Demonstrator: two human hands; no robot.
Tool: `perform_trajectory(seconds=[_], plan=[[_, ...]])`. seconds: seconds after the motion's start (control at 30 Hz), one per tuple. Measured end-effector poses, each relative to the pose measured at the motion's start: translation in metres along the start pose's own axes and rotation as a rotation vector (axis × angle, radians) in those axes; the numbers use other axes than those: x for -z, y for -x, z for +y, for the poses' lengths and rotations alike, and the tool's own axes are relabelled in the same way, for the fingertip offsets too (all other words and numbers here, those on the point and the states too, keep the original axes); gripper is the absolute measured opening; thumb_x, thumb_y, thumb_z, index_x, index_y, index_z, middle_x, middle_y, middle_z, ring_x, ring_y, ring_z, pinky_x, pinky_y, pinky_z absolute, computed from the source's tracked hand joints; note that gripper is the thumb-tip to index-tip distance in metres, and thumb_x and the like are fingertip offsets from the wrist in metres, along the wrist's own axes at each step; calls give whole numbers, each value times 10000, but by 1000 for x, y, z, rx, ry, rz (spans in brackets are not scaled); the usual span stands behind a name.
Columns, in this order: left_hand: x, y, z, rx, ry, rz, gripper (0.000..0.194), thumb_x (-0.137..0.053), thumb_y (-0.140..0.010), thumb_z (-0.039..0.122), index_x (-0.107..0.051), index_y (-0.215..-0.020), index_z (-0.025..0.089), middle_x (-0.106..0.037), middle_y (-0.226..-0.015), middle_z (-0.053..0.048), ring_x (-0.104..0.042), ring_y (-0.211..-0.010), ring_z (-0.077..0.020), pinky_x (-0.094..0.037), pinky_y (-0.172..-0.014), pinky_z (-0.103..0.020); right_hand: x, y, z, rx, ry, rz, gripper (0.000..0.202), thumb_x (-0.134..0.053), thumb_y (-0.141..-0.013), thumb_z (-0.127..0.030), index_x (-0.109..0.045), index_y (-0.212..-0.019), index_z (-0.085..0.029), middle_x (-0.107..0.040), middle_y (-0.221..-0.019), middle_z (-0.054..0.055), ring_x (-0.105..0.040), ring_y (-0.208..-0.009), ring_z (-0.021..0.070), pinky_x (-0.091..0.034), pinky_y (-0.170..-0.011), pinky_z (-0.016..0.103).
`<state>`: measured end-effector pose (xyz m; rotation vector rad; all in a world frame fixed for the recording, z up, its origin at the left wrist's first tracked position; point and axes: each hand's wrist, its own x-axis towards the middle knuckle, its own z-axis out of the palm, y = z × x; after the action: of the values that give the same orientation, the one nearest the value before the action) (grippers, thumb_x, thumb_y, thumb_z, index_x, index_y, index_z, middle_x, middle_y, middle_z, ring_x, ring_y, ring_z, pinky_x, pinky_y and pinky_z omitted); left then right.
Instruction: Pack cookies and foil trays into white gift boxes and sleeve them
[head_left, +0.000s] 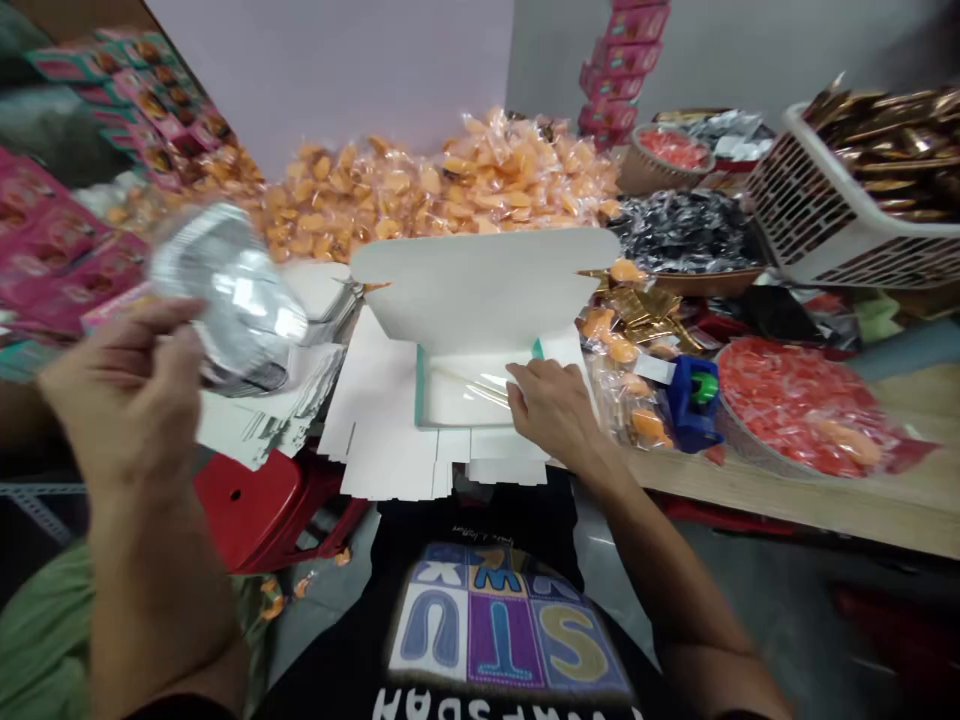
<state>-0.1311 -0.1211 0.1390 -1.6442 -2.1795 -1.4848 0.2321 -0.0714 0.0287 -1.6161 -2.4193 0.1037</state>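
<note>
Here, at the centre of the frame, a white cardboard box [484,285] stands open, its back panel raised, its side and front flaps spread outward, and strips of teal showing along the inner edges. Inside it lie thin pale sticks [484,388] that appear to be in a clear, shiny wrapper.

In the left part of the frame, the left hand [139,365] is raised, thumb and fingers pinched on the near edge of a silver foil tray [225,285], which is blurred. Beneath the tray is a stack of white cardboard blanks [289,400].

The right hand [551,405] reaches over the right side of the box opening, fingers bent down toward the sticks; whether they grip anything cannot be told.

Orange pieces in clear packets [435,190] are heaped behind the box, across the upper middle. Right of the box sit a blue tape dispenser [694,405] and a round basket [750,445] of red packets [802,395]. A white plastic basket [825,215] with gold packets [892,150] fills the upper right, and pink printed boxes [56,240] are piled at the left edge.
</note>
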Motion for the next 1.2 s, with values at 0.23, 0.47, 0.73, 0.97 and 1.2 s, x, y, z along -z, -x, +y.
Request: perform_trajectory(seconds=[0.23,0.47,0.73,0.97,1.2], plan=[[-67,72,13,-88,249,-507,281,-628,-995,329,-862,-1059,188,-759,-816,-9,-569,-602,-119,-455,-564,-253,16,35,3,250,-16,-150,273,-565,-1105,-287,-784,-972,-193,-833,-998,142,-683,-1212,366,-359,-1188,546],[-148,86,7,-331,-86,-591,294,-582,-1071,306,-845,-1022,184,-749,-930,-112,-673,-833,-246,-567,-780,-381,-1,47,1,174,-130,-89,296,-517,-1080,-109,-792,-1077,-218,-860,-1072,99,-712,-1257,325,-370,-1218,525],[-143,105,-1,-752,-193,-592,435,-654,-1091,548,-801,-1379,257,-682,-1597,-201,-588,-1516,-480,-556,-1126,-629,-5,44,-14,43,-158,-156,341,-536,-1047,-57,-796,-1229,-178,-862,-1144,112,-757,-1081,255,-444,-1095,413],[-199,72,-11,-837,-121,-827,467,-439,-1118,414,-845,-1271,244,-857,-1316,-153,-837,-1157,-364,-596,-1127,-586,21,41,29,8,-195,133,444,-489,-1081,-90,-734,-1437,-192,-816,-1355,129,-682,-1312,282,-371,-1274,486],[-218,54,-2,-873,-75,-919,489,-418,-1081,420,-849,-1267,284,-865,-1308,-122,-850,-1103,-344,-630,-1014,-521,36,19,156,-435,174,-190,451,-562,-975,-70,-698,-1402,-24,-719,-1402,332,-629,-1308,426,-452,-1082,506]])
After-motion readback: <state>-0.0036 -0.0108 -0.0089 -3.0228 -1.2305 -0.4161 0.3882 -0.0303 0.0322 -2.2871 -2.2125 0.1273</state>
